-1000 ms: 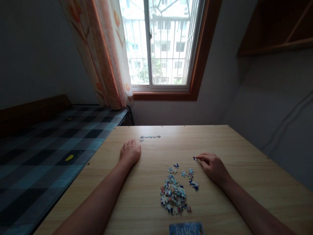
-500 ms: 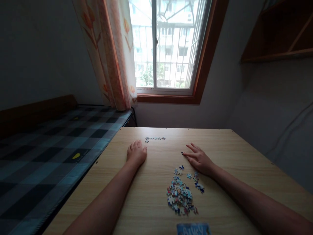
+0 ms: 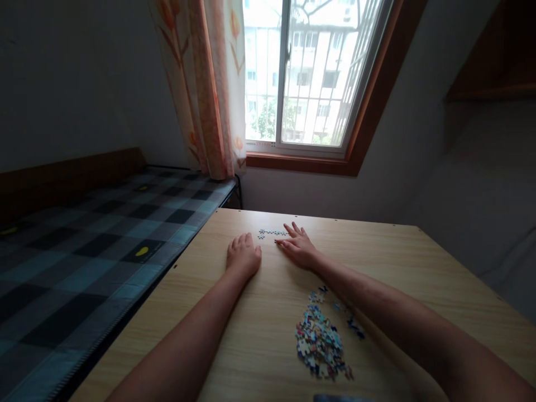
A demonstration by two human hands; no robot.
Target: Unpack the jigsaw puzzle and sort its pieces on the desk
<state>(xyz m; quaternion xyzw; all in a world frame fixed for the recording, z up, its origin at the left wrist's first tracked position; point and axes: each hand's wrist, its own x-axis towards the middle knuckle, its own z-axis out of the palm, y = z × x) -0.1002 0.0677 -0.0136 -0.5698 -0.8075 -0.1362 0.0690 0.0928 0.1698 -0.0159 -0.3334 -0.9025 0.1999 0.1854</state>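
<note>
My left hand [image 3: 243, 255] rests palm down on the table, fingers stretched forward and holding nothing. Just ahead of it lies a row of joined puzzle pieces [image 3: 270, 232], with one more piece [image 3: 261, 237] below its left end. My right hand [image 3: 298, 247] is beside the row's right end and partly covers it. At the tips of its thumb and forefinger is a small dark puzzle piece [image 3: 276, 241]; the other fingers are spread. Nearer to me is a pile of loose puzzle pieces [image 3: 319, 340], and a few dark blue pieces [image 3: 355, 328] lie under my right forearm.
The wooden table [image 3: 247, 340] reaches toward the wall below a barred window [image 3: 314, 84]. To the left stands a bed with a checked cover [image 3: 104, 251], and a floral curtain [image 3: 209, 89] hangs behind it. The edge of a blue box [image 3: 341, 398] shows at the bottom.
My right hand has moved left and away from me, bringing the dark puzzle piece near the row. My left hand stays on the table. The view has shifted slightly.
</note>
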